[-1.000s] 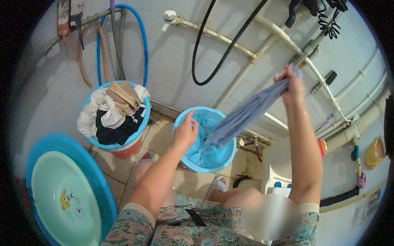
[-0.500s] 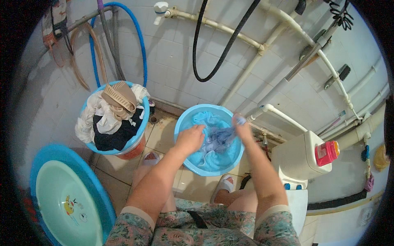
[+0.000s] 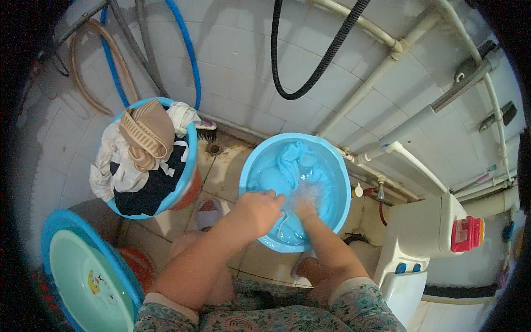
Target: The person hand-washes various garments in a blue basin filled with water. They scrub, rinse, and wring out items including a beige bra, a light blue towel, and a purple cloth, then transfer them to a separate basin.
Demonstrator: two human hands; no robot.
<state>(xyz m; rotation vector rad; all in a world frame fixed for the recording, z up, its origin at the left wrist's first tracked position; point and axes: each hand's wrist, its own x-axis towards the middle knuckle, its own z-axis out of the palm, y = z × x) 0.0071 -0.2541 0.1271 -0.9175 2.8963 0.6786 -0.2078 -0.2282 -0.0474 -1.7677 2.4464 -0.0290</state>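
Observation:
A light blue basin (image 3: 343,202) stands on the floor in front of me, with water and wet blue cloth (image 3: 289,161) in it. My left hand (image 3: 259,213) is over the basin's near left part, its fingers curled closed; whatever they hold, if anything, is hidden. My right hand (image 3: 305,208) reaches down into the water at the basin's middle. A blurred splash covers its fingers, so I cannot tell how they are set.
At left, a blue-rimmed tub (image 3: 191,149) is heaped with white, black and beige clothes (image 3: 145,130). A pale green basin (image 3: 74,279) leans inside a larger blue one (image 3: 51,224). A white toilet with a red container (image 3: 467,233) stands right; a black hose (image 3: 318,72) hangs ahead.
The greyish-blue cloth between my hands is no longer seen above the water. My right hand has moved down and left into the basin. The view has shifted.

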